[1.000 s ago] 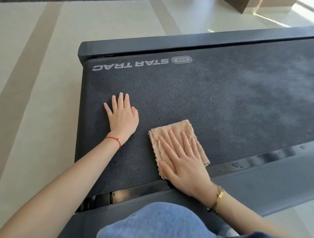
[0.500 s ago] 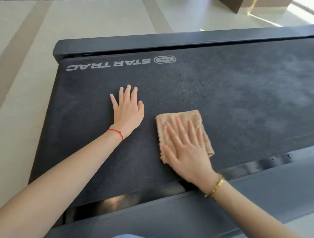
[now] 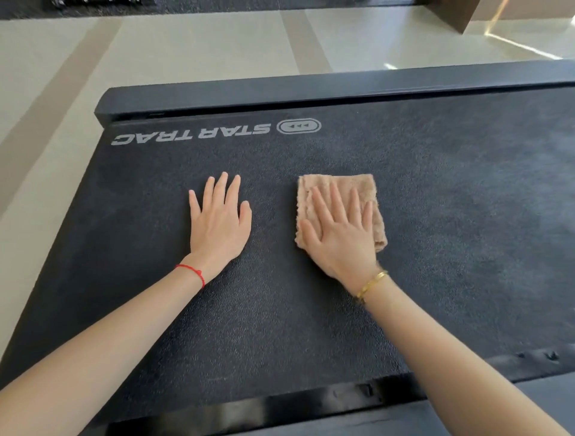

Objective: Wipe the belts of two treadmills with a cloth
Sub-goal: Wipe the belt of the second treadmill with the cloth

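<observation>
A dark textured treadmill belt (image 3: 435,202) with a "STAR TRAC" logo (image 3: 189,137) fills most of the view. A folded tan cloth (image 3: 336,183) lies on the belt's middle. My right hand (image 3: 339,233) presses flat on the cloth with straight, spread fingers, covering its near part. My left hand (image 3: 219,221) rests flat on the bare belt to the left of the cloth, fingers straight. A red string circles my left wrist and a gold bracelet my right.
The treadmill's far side rail (image 3: 311,90) runs across the top and its near side rail (image 3: 311,404) along the bottom. Beyond lies a pale tiled floor (image 3: 186,46) with darker stripes. A dark edge of other equipment (image 3: 93,3) shows at the top.
My right hand has pushed the cloth away from the near rail toward the belt's middle. My left hand also sits farther from the near rail. The camera has leaned forward over the belt.
</observation>
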A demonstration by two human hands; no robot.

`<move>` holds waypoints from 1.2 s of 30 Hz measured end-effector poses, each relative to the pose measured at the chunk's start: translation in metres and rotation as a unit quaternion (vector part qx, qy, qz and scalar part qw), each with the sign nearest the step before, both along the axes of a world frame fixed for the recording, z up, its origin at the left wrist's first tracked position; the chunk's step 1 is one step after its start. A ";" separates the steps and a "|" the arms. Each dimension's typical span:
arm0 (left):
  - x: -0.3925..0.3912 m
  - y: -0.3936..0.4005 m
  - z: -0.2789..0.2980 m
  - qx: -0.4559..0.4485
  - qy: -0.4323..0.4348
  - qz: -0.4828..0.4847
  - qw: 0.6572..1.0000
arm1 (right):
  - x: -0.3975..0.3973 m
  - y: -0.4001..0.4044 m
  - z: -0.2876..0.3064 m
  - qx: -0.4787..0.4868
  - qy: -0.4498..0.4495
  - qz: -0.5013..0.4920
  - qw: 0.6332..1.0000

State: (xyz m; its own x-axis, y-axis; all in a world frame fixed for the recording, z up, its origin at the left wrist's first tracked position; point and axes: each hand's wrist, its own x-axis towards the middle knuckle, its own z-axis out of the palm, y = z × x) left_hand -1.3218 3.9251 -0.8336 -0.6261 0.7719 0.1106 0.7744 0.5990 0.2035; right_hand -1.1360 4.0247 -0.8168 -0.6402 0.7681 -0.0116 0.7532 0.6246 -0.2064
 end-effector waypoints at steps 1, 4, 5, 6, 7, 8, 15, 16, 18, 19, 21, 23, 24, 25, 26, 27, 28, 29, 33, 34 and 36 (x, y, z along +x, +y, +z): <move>0.001 0.000 0.000 0.000 0.002 0.002 1.000 | -0.005 -0.008 -0.001 0.010 0.005 0.025 1.000; 0.001 -0.001 0.000 0.005 0.010 0.002 1.000 | -0.009 -0.013 -0.003 0.020 0.009 0.075 0.997; 0.001 -0.001 0.001 0.005 0.011 0.001 1.000 | -0.007 -0.007 -0.002 0.017 0.010 0.085 0.996; 0.001 0.000 0.001 0.004 0.011 0.001 1.000 | -0.004 0.002 -0.002 0.018 0.010 0.093 0.995; 0.001 0.000 0.002 0.003 0.010 0.002 1.000 | -0.003 0.014 -0.002 0.021 0.008 0.095 0.995; 0.002 0.000 0.002 0.001 0.009 0.004 1.000 | -0.004 0.029 -0.002 0.019 0.005 0.087 0.996; 0.006 0.003 0.004 -0.023 0.019 0.011 0.999 | -0.090 0.075 -0.004 -0.013 -0.012 0.016 1.000; 0.006 0.003 0.004 -0.026 0.020 0.010 0.999 | -0.106 0.068 -0.005 -0.010 -0.011 0.043 0.999; 0.006 0.001 0.004 -0.033 0.022 0.008 0.999 | -0.130 0.057 -0.005 -0.004 -0.009 0.099 0.995; 0.006 0.001 0.004 -0.035 0.023 0.006 0.999 | -0.136 0.057 -0.004 -0.002 -0.010 0.122 0.992; 0.004 0.002 0.005 -0.038 0.020 0.006 0.999 | -0.138 0.073 -0.002 0.005 -0.011 0.151 0.988; 0.004 0.001 0.005 -0.036 0.019 0.008 0.999 | -0.135 0.104 0.000 0.017 -0.017 0.134 0.991; 0.004 0.002 0.005 -0.034 0.020 0.008 0.999 | -0.135 0.123 0.002 0.011 -0.025 0.106 0.994; 0.004 0.003 0.006 -0.031 0.020 0.008 0.999 | -0.137 0.140 0.004 -0.003 -0.034 0.071 0.997; 0.005 0.004 0.006 -0.029 0.017 0.009 0.999 | -0.142 0.153 0.006 -0.017 -0.039 0.038 0.998; 0.005 0.004 0.006 -0.029 0.017 0.011 0.999 | -0.150 0.159 0.007 -0.023 -0.039 0.015 0.999; 0.005 0.005 0.005 -0.028 0.018 0.013 0.999 | -0.163 0.158 0.006 -0.023 -0.038 0.011 0.999; 0.004 0.006 0.005 -0.029 0.020 0.014 0.999 | -0.177 0.152 0.005 -0.020 -0.038 0.027 0.999; 0.001 0.006 0.003 -0.033 0.024 0.016 0.999 | -0.225 0.113 0.004 -0.015 -0.043 0.157 0.987; 0.000 0.005 0.002 -0.032 0.023 0.016 0.999 | -0.228 0.111 0.004 -0.016 -0.046 0.171 0.984; -0.001 0.004 0.002 -0.027 0.017 0.012 0.999 | -0.220 0.120 0.004 -0.013 -0.054 0.180 0.982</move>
State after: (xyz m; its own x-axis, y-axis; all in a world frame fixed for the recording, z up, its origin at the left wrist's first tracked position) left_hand -1.3229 3.9296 -0.8313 -0.6412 0.7621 0.0902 0.7655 0.6269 0.1450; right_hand -1.3565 4.1452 -0.8124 -0.8641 0.4908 -0.1115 0.5030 0.8499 -0.1571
